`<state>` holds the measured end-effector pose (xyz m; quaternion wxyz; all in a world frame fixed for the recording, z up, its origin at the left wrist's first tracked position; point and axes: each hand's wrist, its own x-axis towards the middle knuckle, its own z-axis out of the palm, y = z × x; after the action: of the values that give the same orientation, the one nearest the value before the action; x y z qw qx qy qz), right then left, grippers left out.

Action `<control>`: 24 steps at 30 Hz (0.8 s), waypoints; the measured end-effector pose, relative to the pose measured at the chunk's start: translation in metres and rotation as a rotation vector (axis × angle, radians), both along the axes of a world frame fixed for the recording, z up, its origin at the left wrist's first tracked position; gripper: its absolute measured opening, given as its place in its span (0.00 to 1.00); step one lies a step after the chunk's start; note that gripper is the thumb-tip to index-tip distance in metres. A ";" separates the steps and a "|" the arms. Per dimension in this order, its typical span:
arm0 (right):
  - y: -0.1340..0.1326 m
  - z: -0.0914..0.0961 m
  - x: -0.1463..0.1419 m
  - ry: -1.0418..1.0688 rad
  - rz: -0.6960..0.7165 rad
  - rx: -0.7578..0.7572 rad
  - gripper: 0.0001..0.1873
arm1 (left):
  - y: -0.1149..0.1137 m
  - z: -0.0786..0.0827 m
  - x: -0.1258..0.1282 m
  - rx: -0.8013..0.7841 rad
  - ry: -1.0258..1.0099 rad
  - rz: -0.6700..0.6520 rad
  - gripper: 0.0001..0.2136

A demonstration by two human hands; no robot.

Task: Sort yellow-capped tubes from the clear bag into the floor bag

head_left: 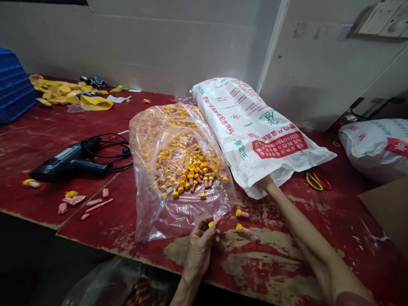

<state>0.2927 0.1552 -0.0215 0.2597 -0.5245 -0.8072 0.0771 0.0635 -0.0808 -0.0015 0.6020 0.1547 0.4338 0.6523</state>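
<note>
My left hand point(200, 244) pinches a small capped tube point(215, 220) with a yellow cap and red-and-white speckled contents, just above the table's front part. Reaching into the mouth of a white printed sack point(248, 123), my right hand is hidden; only the forearm shows. Two more yellow-capped tubes lie on the table between my arms, an upper tube point(242, 213) and a lower tube point(246, 230) with a clear end or sleeve. Left of the sack, a clear plastic bag point(153, 221) lies open, heaped with many of these tubes.
A dark heat gun point(66, 157) with a coiled cord lies on the worn red table point(121, 221). Pinkish scraps point(76, 199) are near it. Yellow pieces point(60, 91) and a blue bin point(14, 87) stand back left. Scissors point(317, 181), another sack point(376, 144) and cardboard point(389, 212) are at right.
</note>
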 end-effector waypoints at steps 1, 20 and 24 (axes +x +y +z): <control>-0.008 0.002 0.009 0.012 -0.005 0.017 0.13 | -0.001 0.001 0.002 -0.004 -0.007 -0.001 0.19; -0.231 0.008 -0.010 0.379 0.133 -0.087 0.19 | -0.022 0.006 0.061 0.110 0.300 -0.164 0.14; -0.233 0.006 -0.020 0.254 0.126 0.011 0.21 | -0.034 0.003 0.072 0.208 0.492 -0.161 0.10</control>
<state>0.2731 -0.0778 -0.0150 0.3572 -0.4572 -0.7996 0.1546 0.1358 -0.1148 0.0012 0.5094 0.4033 0.4837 0.5864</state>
